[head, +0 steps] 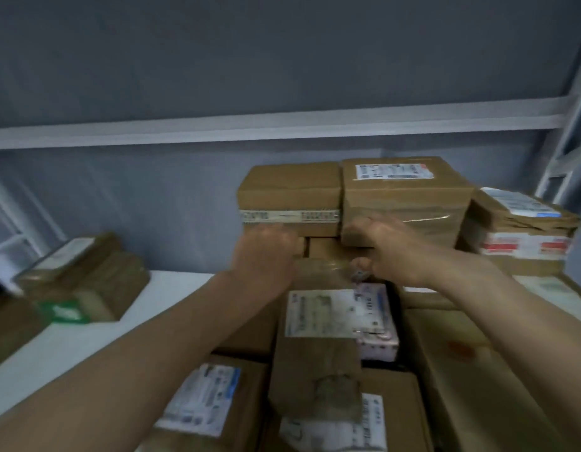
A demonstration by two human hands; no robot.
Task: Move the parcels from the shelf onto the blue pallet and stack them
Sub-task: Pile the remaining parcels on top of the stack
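Brown cardboard parcels fill the white shelf (171,288). At the back stand a plain brown parcel (289,190) and, right of it, a taped parcel (410,194) with a white label on top. My right hand (390,246) grips the taped parcel's lower left corner, fingers on its front face and thumb below. My left hand (266,246) is pressed against the plain parcel's lower edge, its fingers hidden behind the knuckles and blurred. A long labelled parcel (318,347) lies between my forearms. No blue pallet shows in the view.
More parcels lie at the front (204,399) and along the right (478,370). A red-taped stack (524,236) stands at the back right, and a green-labelled parcel (83,282) at the left. A grey shelf beam (282,125) runs overhead, with a metal upright (573,125) on the right.
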